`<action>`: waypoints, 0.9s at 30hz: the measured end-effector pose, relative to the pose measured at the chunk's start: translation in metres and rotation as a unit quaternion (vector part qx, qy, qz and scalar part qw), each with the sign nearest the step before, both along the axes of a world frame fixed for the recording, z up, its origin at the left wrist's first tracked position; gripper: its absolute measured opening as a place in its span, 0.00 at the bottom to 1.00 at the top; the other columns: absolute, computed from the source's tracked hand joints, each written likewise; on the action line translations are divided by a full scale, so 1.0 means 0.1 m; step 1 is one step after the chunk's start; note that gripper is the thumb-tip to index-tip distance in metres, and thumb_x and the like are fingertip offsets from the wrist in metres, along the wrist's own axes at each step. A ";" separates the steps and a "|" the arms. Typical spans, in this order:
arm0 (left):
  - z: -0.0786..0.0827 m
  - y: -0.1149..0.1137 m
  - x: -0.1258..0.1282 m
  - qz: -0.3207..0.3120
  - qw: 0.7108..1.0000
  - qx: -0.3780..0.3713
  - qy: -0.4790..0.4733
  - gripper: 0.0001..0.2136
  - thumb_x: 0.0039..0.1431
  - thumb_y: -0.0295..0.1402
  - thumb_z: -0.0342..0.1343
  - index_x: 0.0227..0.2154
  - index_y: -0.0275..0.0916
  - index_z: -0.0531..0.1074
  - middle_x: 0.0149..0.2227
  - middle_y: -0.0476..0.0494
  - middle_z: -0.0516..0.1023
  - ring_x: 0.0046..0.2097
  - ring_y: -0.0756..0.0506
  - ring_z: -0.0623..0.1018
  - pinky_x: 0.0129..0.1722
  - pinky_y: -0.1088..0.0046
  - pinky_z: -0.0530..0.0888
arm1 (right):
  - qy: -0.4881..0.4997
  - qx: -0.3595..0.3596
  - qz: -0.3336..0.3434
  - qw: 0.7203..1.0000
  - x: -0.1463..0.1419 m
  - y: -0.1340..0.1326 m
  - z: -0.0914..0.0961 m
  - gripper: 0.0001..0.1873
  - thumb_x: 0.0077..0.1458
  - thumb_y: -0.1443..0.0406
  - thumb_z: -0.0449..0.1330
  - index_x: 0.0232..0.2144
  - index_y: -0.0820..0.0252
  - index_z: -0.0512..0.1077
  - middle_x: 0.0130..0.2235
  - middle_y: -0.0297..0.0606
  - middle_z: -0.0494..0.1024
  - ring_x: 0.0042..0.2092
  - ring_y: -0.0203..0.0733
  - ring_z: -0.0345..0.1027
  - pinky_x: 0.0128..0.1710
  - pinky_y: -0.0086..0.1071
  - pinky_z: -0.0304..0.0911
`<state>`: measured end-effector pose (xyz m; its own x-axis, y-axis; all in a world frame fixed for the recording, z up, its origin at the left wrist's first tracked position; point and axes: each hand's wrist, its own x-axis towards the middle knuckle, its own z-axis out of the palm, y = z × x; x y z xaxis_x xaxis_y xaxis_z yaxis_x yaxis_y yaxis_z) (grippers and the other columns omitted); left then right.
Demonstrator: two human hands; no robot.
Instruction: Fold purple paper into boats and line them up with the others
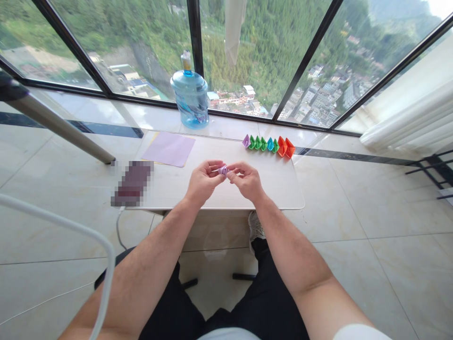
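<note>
Folded purple paper [223,170]: held over the middle of the desk [276,190], toward its near edge, between both hands. A wide window [262,61] with black frame members forms the far boundary. The desk is pale with rounded corners; its long axis runs left to right. A blue water bottle [191,101] stands upright beyond the desk's far edge, next to the window. A flat purple sheet [169,148] lies on the left half of the desk, a yellow margin visible along part of its edge. A pixelated dark object [134,182], not identifiable, occupies the left end, with a cable [119,226] at its near side. A row of folded paper boats [264,144] stands at the far right; order from left: purple, three green, blue, green, two orange-red. Each boat's long axis lies roughly across the row. Left hand [204,180]: thumb and index fingers pinch the left side of the folded purple paper. Right hand [247,178]: thumb and index fingers pinch the right side. The visible portion of the workpiece bridges the two fingertip groups crosswise; its true long axis and pointing direction cannot be determined, being small and partly covered.
</note>
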<state>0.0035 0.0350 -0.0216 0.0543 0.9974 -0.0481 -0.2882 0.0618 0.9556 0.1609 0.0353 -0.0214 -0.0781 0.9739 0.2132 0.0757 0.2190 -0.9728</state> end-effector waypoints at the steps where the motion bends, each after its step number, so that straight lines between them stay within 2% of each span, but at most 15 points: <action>1: 0.00 0.01 -0.01 -0.008 1.000 -0.003 -0.005 0.24 0.38 0.39 0.77 0.40 0.35 0.79 0.40 0.39 0.84 0.42 0.42 0.83 0.45 0.63 0.78 | 0.005 -0.009 0.005 1.000 0.00 0.00 0.01 0.14 0.51 0.53 0.68 0.33 0.56 0.76 0.37 0.35 0.79 0.33 0.35 0.70 0.31 0.31 0.71; 4: 0.01 0.01 -0.03 -0.034 0.999 -0.001 -0.015 0.19 0.39 0.37 0.76 0.35 0.35 0.81 0.39 0.40 0.84 0.41 0.42 0.82 0.46 0.64 0.77 | 0.029 -0.061 0.009 0.998 -0.02 0.00 0.05 0.19 0.51 0.48 0.67 0.32 0.57 0.73 0.31 0.33 0.77 0.32 0.36 0.70 0.29 0.31 0.72; 7: 0.04 0.00 -0.03 -0.051 0.999 0.010 -0.006 0.16 0.40 0.34 0.75 0.34 0.36 0.81 0.40 0.40 0.84 0.41 0.44 0.81 0.45 0.66 0.76 | 0.045 -0.122 -0.019 0.991 -0.01 0.02 0.06 0.22 0.47 0.48 0.70 0.35 0.58 0.73 0.31 0.34 0.77 0.31 0.37 0.71 0.26 0.30 0.71; 11: 0.06 0.00 -0.04 -0.072 0.997 0.002 0.018 0.19 0.41 0.30 0.73 0.39 0.36 0.81 0.35 0.43 0.84 0.38 0.46 0.80 0.41 0.69 0.75 | 0.058 -0.188 -0.004 0.980 0.05 0.05 0.05 0.22 0.44 0.52 0.72 0.35 0.61 0.76 0.29 0.35 0.77 0.29 0.36 0.71 0.24 0.28 0.69; 13: 0.05 0.01 -0.05 -0.078 0.997 -0.011 -0.001 0.22 0.40 0.29 0.73 0.42 0.36 0.80 0.36 0.43 0.84 0.38 0.46 0.80 0.42 0.69 0.75 | 0.083 -0.209 0.016 0.974 0.09 0.06 0.04 0.20 0.43 0.53 0.72 0.34 0.61 0.76 0.28 0.34 0.77 0.29 0.35 0.71 0.24 0.28 0.69; 17: 0.03 0.03 -0.07 -0.077 0.993 -0.063 -0.060 0.24 0.38 0.26 0.73 0.43 0.35 0.79 0.38 0.41 0.84 0.38 0.46 0.81 0.45 0.66 0.75 | 0.120 -0.236 0.032 0.964 0.13 0.06 0.06 0.19 0.41 0.56 0.73 0.31 0.61 0.75 0.28 0.34 0.77 0.30 0.35 0.72 0.26 0.28 0.69; 21: 0.05 0.03 -0.08 -0.064 0.987 -0.107 -0.105 0.17 0.40 0.26 0.70 0.38 0.33 0.80 0.35 0.40 0.83 0.37 0.46 0.82 0.46 0.65 0.76 | 0.113 -0.246 0.044 0.962 0.13 0.04 0.08 0.17 0.41 0.57 0.73 0.29 0.61 0.73 0.28 0.33 0.76 0.30 0.35 0.71 0.25 0.28 0.68; 27: 0.07 0.01 -0.08 -0.083 0.984 -0.119 -0.103 0.16 0.41 0.25 0.68 0.37 0.33 0.79 0.34 0.41 0.83 0.35 0.46 0.81 0.43 0.66 0.77 | 0.085 -0.250 0.049 0.963 0.12 0.03 0.11 0.13 0.40 0.62 0.70 0.29 0.59 0.72 0.27 0.30 0.74 0.29 0.34 0.69 0.24 0.26 0.67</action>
